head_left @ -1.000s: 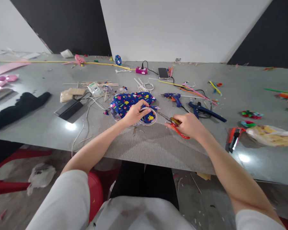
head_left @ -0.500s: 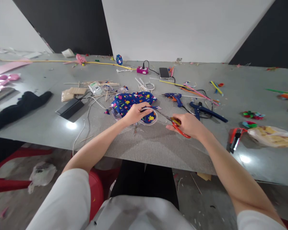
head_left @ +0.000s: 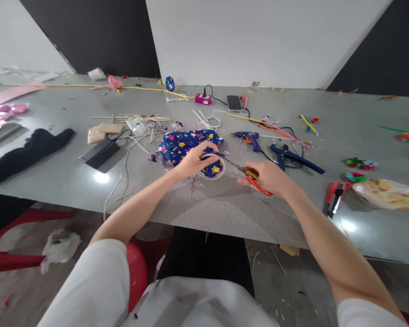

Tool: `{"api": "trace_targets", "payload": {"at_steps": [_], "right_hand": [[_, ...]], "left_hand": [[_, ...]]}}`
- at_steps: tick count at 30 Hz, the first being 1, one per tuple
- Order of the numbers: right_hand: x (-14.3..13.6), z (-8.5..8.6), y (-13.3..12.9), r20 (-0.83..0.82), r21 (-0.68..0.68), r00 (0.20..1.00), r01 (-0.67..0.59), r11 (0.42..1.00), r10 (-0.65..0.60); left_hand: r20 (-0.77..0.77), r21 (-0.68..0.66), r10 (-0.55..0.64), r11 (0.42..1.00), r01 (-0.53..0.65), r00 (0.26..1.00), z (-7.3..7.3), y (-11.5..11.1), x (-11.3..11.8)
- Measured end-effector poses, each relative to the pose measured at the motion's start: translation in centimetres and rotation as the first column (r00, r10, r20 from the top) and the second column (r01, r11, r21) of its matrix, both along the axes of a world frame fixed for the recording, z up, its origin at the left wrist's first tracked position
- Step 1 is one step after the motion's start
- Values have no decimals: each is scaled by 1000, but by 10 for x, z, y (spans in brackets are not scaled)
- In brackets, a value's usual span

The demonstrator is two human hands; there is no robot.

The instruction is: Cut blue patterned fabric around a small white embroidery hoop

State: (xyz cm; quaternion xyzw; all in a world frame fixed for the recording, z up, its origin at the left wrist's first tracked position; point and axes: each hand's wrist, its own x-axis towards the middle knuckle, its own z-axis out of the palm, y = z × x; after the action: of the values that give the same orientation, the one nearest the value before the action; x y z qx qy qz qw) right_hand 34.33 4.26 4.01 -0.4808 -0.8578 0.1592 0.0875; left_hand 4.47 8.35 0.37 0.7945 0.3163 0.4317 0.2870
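Observation:
My left hand (head_left: 197,160) is closed on a white ring (head_left: 224,170) with blue printed fabric (head_left: 211,170) across its inside. Thumb and fingers pinch the ring's upper left rim. In my right hand (head_left: 267,175) is a pair of scissors (head_left: 259,184) with red-orange and yellow handles. Their blades point left and touch or nearly touch the fabric edge at the ring's upper right; whether they are parted I cannot tell. Behind the left hand lies a larger piece of the same blue printed cloth (head_left: 177,144), partly covered by the fingers.
A blue glue gun (head_left: 250,138) and a dark blue clamp-like tool (head_left: 295,159) lie right of the cloth. A red box cutter (head_left: 336,200) is farther right. On the left are a black adapter box (head_left: 100,154) with its cable, and wooden sticks (head_left: 139,118). The table's front edge runs below my forearms.
Little differs. My left fingers have shifted slightly at the ring's rim. Both hands keep hold of the ring and the scissors in nearly the same place.

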Motion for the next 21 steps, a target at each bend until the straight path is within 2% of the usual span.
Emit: {"api": "trace_targets", "payload": {"at_steps": [5, 15, 21], "right_hand": [[0, 1, -1, -18, -48, 1000, -17, 999, 16], [0, -1, -1, -22, -37, 999, -38, 999, 37], [-1, 0, -2, -17, -58, 999, -51, 997, 50]], "left_hand": [[-17, -24, -28, 999, 28, 999, 0, -1, -1], [2, -56, -128, 990, 128, 992, 9, -7, 2], [-32, -88, -138, 987, 135, 990, 8, -8, 2]]}}
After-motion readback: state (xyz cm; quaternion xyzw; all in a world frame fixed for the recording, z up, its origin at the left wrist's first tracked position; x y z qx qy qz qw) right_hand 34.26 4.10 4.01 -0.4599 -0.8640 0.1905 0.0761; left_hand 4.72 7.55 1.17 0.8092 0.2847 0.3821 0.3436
